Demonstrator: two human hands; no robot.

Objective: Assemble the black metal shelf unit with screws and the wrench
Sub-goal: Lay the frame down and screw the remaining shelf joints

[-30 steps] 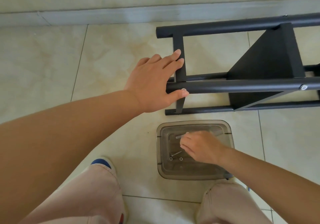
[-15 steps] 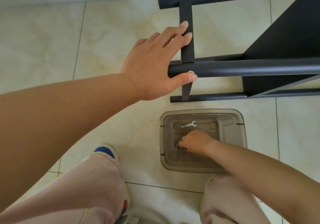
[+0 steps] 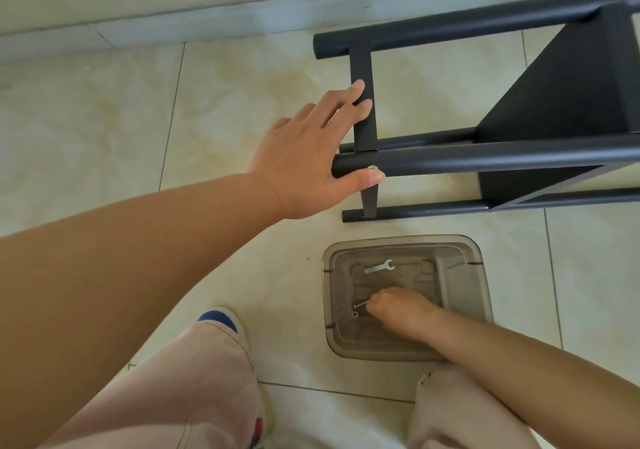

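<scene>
The black metal shelf unit (image 3: 502, 157) lies on its side on the tiled floor at the upper right. My left hand (image 3: 308, 157) rests on the end of its near upper tube, fingers straight against the flat crossbar (image 3: 363, 67), thumb beside a silver screw head (image 3: 372, 168). Below it stands a clear smoky plastic bin (image 3: 481, 296). My right hand (image 3: 401, 308) reaches into the bin and pinches a long screw (image 3: 361, 304). A small flat wrench (image 3: 379, 267) lies at the bin's far end, and a washer (image 3: 355, 314) lies near my fingertips.
A grey skirting board (image 3: 173, 22) runs along the wall at the top. My knees in pale trousers (image 3: 194, 379) and a white-and-blue shoe (image 3: 221, 320) fill the bottom. Bare floor tiles (image 3: 86, 129) spread to the left.
My right hand moved from the bin's far end to its middle, uncovering the wrench, and has taken hold of a screw. The left hand stays on the frame; the view shifted.
</scene>
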